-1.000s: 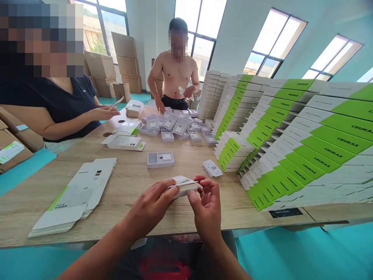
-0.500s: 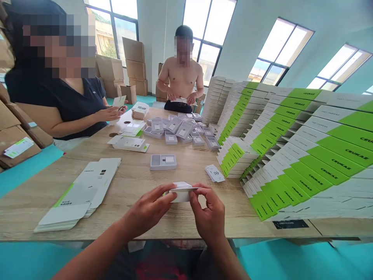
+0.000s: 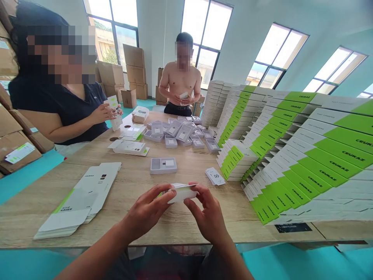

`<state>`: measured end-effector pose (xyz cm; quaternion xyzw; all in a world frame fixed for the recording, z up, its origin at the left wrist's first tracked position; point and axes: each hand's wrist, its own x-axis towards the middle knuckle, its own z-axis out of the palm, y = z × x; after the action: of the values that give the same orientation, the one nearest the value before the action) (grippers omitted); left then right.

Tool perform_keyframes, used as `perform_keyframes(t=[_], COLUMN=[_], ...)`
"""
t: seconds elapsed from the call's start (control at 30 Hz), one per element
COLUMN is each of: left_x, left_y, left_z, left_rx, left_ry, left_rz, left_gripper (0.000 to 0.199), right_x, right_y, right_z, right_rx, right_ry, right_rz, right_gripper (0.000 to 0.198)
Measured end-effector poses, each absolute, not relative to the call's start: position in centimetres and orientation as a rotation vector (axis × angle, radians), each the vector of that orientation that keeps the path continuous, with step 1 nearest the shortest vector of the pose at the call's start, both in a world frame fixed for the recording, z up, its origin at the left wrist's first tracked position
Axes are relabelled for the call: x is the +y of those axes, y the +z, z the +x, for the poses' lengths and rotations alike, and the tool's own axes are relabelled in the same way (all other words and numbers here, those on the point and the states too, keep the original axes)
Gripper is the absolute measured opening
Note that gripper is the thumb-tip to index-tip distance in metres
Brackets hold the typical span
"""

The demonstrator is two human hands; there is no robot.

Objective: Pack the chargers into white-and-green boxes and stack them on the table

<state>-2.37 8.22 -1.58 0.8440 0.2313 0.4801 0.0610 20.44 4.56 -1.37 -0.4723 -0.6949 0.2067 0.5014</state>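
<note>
Between both hands, above the near part of the table, is a small white carton (image 3: 184, 194) with its end turned toward me. My left hand (image 3: 149, 208) is closed on the carton's left side, thumb in front. At its right end my right hand (image 3: 208, 212) pinches the upper edge with the fingers, and the thumb sits low near the front face. Just beyond my hands lies a grey plastic tray (image 3: 155, 166) with a small white piece in one compartment. A little pile of printed leaflets (image 3: 215, 176) rests to the right of it.
Flat cartons (image 3: 78, 194) lie stacked at left. Many green-and-white boxes (image 3: 309, 171) form tall stacks at right. A heap of grey trays (image 3: 177, 130) fills the table's far middle. Co-workers stand or sit at the far side (image 3: 182, 83) and left (image 3: 67, 112), holding cartons.
My right thumb has come down off the carton's end, and its front face now shows wider. The left co-worker's carton is raised and opened out; the far co-worker's hands have drawn together.
</note>
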Motion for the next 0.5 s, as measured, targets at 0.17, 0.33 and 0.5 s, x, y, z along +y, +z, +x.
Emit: perform_keyframes(t=[0.17, 0.33, 0.5], left_x=[8.3, 8.2, 8.0], left_y=[0.3, 0.9, 0.2], left_z=[-2.6, -2.8, -2.6], left_rx=[0.840, 0.861, 0.899], left_ry=[1.501, 1.407, 1.351], left_rz=[2.416, 2.379, 2.224], left_gripper=[0.035, 0.031, 0.038], right_x=[4.4, 3.9, 4.1], right_y=[1.6, 3.8, 3.1], right_z=[21.5, 21.6, 21.6], right_rx=[-1.852, -1.954, -2.015], right_ry=[0.437, 0.389, 0.305], right_rz=[-1.149, -1.207, -1.147], right_gripper=[0.045, 0.043, 0.040])
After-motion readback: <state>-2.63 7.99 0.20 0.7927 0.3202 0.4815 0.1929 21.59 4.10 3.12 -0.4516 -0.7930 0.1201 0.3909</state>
